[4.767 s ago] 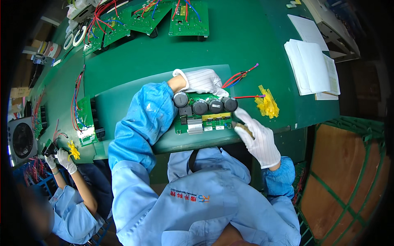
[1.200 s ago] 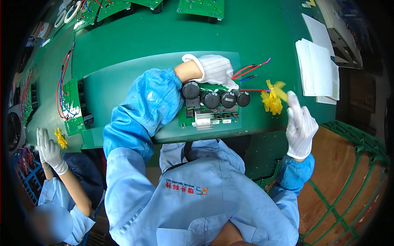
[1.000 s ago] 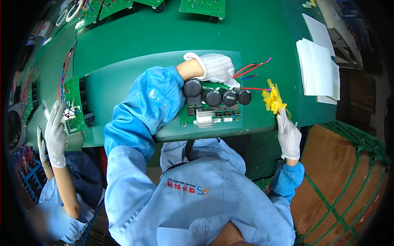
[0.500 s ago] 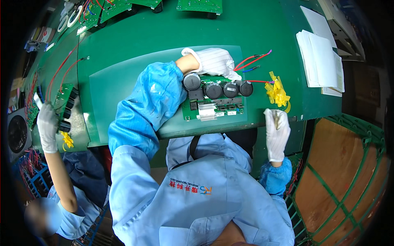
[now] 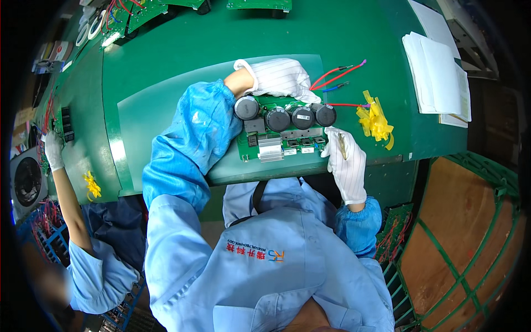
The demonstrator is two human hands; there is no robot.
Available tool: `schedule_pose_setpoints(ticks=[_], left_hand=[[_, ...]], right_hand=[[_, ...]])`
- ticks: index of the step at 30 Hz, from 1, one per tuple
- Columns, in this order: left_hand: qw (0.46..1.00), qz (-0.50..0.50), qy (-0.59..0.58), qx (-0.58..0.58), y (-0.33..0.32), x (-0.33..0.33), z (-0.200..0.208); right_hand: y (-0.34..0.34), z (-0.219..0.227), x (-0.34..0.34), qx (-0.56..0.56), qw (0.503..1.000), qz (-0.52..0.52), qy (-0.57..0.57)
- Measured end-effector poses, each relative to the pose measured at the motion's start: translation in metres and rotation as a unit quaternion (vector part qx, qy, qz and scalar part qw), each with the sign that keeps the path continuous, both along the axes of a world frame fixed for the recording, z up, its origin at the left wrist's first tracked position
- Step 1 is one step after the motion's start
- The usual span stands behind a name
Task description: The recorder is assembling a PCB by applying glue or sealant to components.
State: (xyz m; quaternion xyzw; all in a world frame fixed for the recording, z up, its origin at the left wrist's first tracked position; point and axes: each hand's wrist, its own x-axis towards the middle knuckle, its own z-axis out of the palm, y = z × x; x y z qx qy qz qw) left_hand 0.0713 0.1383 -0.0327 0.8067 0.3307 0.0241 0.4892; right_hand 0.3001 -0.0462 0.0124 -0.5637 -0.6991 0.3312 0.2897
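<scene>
The left hand (image 5: pixel 282 78) is curling over the circuit board (image 5: pixel 287 134), grip unclear; near right, the mostly closed right hand (image 5: pixel 346 163) is holding a slim tool (image 5: pixel 343 148).

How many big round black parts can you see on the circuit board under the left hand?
4, in an uneven row across the circuit board: first cylinder leftmost, then second cylinder, third cylinder, and fourth cylinder rightmost. The left hand may hide others.

The green table (image 5: pixel 193 33) carries a translucent mat (image 5: pixel 157 108), a yellow clump (image 5: pixel 375 120), white papers (image 5: pixel 434 74) and circuit boards (image 5: pixel 145 16).
</scene>
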Motion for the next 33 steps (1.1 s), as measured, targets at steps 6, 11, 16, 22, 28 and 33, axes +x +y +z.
schedule_pose_setpoints(ticks=[6, 11, 16, 22, 28, 33], left_hand=[[0.999, 0.009, -0.022, -0.022, 0.009, -0.004, -0.027], [0.998, 0.026, -0.040, -0.030, 0.008, -0.012, -0.040], [0.996, 0.045, -0.064, -0.039, 0.004, -0.044, -0.053], [0.991, 0.076, -0.098, -0.053, 0.019, -0.044, -0.080], [0.984, 0.107, -0.125, -0.065, 0.052, -0.026, -0.107], [0.979, 0.119, -0.148, -0.072, 0.049, -0.054, -0.124]], right_hand=[[0.008, 0.013, -0.002, -0.158, 0.977, -0.074, 0.124], [0.016, 0.015, -0.001, -0.169, 0.981, -0.033, 0.085], [0.028, 0.016, -0.002, -0.287, 0.947, 0.015, 0.145], [0.027, 0.019, -0.007, -0.347, 0.912, -0.036, 0.214], [0.027, 0.018, -0.009, -0.366, 0.898, -0.047, 0.239], [0.024, 0.015, -0.007, -0.345, 0.901, -0.063, 0.256]])
